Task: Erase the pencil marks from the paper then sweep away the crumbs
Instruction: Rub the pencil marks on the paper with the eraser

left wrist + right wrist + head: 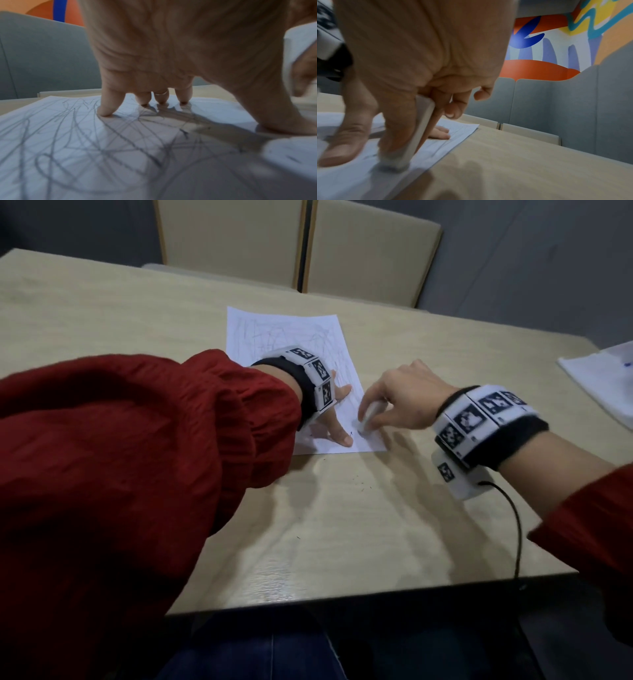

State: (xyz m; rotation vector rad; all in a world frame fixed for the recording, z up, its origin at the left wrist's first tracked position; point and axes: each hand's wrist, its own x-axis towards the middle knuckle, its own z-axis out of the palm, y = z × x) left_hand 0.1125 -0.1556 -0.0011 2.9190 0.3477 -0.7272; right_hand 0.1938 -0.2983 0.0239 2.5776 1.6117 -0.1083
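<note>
A white sheet of paper (287,337) covered in grey pencil scribbles (85,135) lies on the table. My left hand (337,419) rests spread on the sheet, straight fingertips (104,112) and thumb pressing it flat. My right hand (394,405) pinches a white eraser (368,417) between thumb and fingers, its lower end down on the paper's near right corner. In the right wrist view the eraser (419,132) stands tilted with its blurred tip on the paper (351,178). A few dark crumbs (351,433) lie beside the left thumb.
The light wooden table (342,525) has small dark specks in front of the sheet. More white papers (606,381) lie at the right edge. Two beige chairs (301,244) stand at the far side. A black cable (513,515) hangs from my right wrist.
</note>
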